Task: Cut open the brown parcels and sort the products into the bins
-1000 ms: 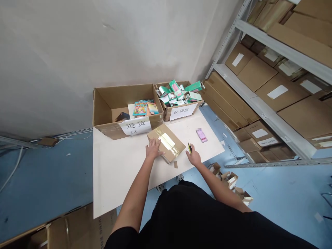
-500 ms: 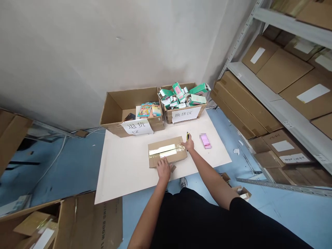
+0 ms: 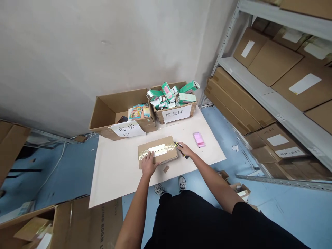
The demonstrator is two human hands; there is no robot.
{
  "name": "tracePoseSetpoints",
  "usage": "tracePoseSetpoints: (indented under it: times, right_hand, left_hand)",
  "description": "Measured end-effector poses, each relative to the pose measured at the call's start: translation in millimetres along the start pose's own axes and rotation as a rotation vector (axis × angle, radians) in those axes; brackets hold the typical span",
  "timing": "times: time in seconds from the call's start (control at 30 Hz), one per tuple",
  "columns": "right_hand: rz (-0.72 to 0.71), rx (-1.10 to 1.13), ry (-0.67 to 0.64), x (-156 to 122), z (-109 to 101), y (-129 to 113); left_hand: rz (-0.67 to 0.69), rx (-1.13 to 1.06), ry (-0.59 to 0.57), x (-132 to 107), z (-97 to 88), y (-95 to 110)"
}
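A brown cardboard box (image 3: pixel 169 145) with clear tape and a white label along its top lies on the white table (image 3: pixel 114 173). My left hand (image 3: pixel 148 165) rests on its left front part, fingers stretched out over the top. By the right end of the box, my right hand (image 3: pixel 185 149) is closed around a yellow-and-black utility knife (image 3: pixel 177 144), whose front end points at the box's right edge. I cannot tell whether the blade touches the cardboard. A small brown scrap (image 3: pixel 166 169) lies just in front of the box.
Behind stand two open cartons with paper signs: the left carton (image 3: pixel 103 129) holds colourful booklets, the right carton (image 3: pixel 161 117) green-and-white packages. A pixelated pink item (image 3: pixel 199 139) lies on the table's right. A shelf rack (image 3: pixel 261 88) with boxes is at right, a large carton (image 3: pixel 85 221) at lower left.
My left hand has shifted left along the box. The knife in my right hand has gone from upright to tilted toward the box's right edge. The whole view has moved slightly.
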State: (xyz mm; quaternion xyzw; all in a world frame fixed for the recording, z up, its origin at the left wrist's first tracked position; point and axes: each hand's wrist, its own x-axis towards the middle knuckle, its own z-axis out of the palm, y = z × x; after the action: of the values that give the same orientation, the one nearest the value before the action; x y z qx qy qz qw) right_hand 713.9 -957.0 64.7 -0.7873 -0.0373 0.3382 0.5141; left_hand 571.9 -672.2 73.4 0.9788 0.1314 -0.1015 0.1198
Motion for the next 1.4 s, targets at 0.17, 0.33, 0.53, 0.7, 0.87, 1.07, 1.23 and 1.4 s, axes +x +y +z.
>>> tracePoseSetpoints:
  times: [0.17,0.33,0.53,0.7,0.87,1.07,1.23,1.4]
  right_hand:
    - [-0.001,-0.007,0.022,5,-2,-11]
    - [0.031,-0.032,-0.026,8,-1,-13]
    - [0.079,-0.082,-0.096,-1,-4,-18]
    - [0.145,-0.167,-0.169,-18,-13,-22]
    - [0.126,-0.122,0.031,-39,-4,-9]
    - [0.175,-0.313,0.409,-48,77,5]
    - [0.298,-0.288,0.469,-12,83,-8]
    - [0.324,-0.289,0.536,64,51,-64]
  left_hand:
    - [0.014,0.067,-0.101,6,-10.0,1]
    - [0.013,0.125,-0.143,8,-13.4,2]
    - [0.052,0.187,-0.161,13,-13.9,-1]
    - [0.046,0.136,-0.182,10,-12.4,-4]
    - [0.053,0.113,-0.132,17,-21.2,-1]
    - [0.079,0.058,-0.097,61,-48.7,-21]
    - [-0.049,0.083,-0.131,62,-49.0,-38]
    - [-0.132,0.13,-0.03,3,-17.9,-14]
